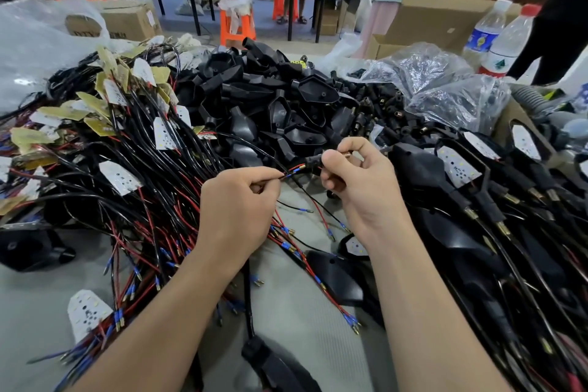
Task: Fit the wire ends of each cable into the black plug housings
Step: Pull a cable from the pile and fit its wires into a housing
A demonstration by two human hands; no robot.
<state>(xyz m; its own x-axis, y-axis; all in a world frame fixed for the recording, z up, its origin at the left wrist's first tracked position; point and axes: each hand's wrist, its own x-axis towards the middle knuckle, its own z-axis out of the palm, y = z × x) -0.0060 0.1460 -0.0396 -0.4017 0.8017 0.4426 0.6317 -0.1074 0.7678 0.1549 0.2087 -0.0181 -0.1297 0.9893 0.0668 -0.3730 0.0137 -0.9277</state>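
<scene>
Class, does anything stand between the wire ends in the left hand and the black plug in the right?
Nothing visible does. The left hand pinches the wire ends right at the mouth of the black plug held by the right hand.

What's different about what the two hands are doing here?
The left hand pinches thin wire ends with blue tips; the right hand grips a small black plug housing. The left hand sits nearer the cable heap, the right hand nearer the finished pieces. Both have curled fingers and nearly meet.
</scene>
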